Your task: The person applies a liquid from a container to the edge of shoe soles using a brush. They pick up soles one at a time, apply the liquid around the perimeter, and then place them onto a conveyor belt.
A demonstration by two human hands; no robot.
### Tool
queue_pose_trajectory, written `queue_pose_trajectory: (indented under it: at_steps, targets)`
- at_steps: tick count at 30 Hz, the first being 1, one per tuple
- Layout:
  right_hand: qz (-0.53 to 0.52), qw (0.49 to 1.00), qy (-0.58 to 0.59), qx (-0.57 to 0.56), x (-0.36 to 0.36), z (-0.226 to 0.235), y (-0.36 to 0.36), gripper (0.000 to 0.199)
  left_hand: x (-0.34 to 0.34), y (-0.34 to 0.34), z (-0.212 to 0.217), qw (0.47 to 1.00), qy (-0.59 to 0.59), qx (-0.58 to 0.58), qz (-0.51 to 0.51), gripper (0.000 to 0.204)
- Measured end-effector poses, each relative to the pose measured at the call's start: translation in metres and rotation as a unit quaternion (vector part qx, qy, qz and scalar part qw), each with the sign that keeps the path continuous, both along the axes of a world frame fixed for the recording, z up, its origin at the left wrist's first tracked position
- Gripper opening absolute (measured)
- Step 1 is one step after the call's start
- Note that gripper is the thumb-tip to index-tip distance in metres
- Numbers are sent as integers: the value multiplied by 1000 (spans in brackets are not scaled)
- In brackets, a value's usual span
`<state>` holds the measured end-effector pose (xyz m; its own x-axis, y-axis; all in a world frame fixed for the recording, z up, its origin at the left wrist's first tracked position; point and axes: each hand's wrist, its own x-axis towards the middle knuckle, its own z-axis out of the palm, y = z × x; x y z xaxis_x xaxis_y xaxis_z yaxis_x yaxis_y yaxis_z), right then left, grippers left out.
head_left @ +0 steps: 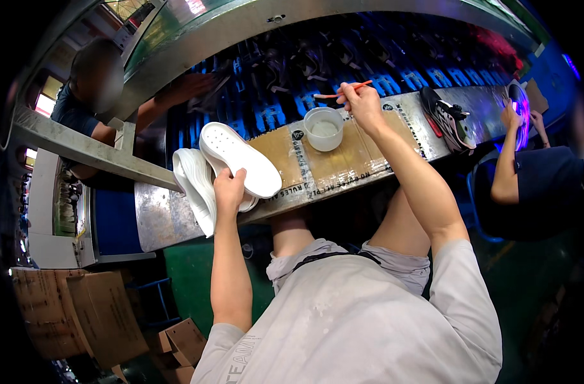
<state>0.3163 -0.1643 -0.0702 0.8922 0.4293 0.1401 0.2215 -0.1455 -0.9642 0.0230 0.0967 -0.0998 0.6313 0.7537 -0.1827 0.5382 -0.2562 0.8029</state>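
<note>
My left hand (228,191) is closed on the heel part of a white shoe sole (244,160), its hollow inner side with small holes facing up. More white soles (194,182) stand tilted on edge just left of it, partly behind my hand. In my right hand (362,102) a thin brush (353,94) with an orange handle is pinched, its pale tip pointing left. Below the brush tip stands a translucent white plastic cup (323,128) with whitish contents, on a taped cardboard sheet (359,157). The brush is above the cup's rim, apart from it.
Behind the metal bench (161,214) runs a blue-lit rack (343,70) carrying dark shoe uppers. A black-and-white shoe (449,118) lies at right. One person (81,105) reaches toward the rack at left; another (541,169) handles a shoe at right. Cardboard boxes (106,313) stand lower left.
</note>
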Motion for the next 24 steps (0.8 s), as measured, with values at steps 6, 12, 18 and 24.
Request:
queue_pose_trajectory:
  at_steps: [6, 12, 18, 24]
  targets:
    - [-9, 980, 105, 168, -10, 2, -16, 32, 0, -46, 19, 878, -288, -381, -41, 52]
    - [100, 984, -98, -111, -32, 50, -27, 32, -21, -98, 1, 517, -407, -749, -80, 85]
    - [109, 971, -68, -204, -49, 75, -30, 26, -26, -115, -4, 511, -379, -769, -67, 84]
    - [118, 957, -135, -229, -54, 84, -42, 25, -14, -118, 32, 613, -382, -671, -169, 77]
